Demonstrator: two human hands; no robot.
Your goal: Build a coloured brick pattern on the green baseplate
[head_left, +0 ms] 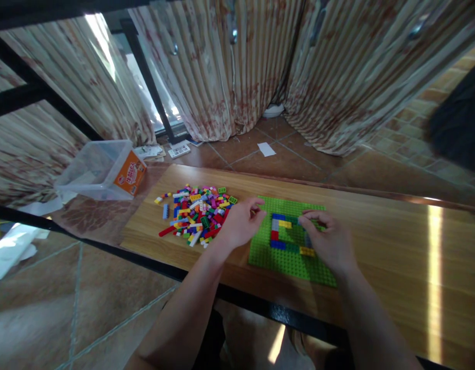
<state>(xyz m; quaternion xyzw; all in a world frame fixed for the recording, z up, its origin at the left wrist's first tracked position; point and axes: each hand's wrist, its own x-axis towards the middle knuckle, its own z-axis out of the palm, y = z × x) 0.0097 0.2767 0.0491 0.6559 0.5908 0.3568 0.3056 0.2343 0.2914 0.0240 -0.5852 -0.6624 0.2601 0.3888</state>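
Note:
A green studded baseplate (264, 257) lies on the wooden table. On it, blue, grey, red, yellow and green toy bricks form part of an outline, with a red brick (275, 235) on the left side and a yellow brick (307, 251) at the near right. My right hand (330, 239) is over the plate's right part, thumb and forefinger pinched on a small bluish toy brick (300, 220), mostly hidden by the fingers. At the plate's left edge is my left hand (241, 222), its fingers curled but apart, with nothing visible between them.
A heap of loose bricks (201, 210) in many colours spreads left of the baseplate. Beyond the table's left end stands a clear plastic box (94, 172) with an orange label. Curtains (230, 77) hang behind, and a white paper (266, 149) lies on the tiled floor.

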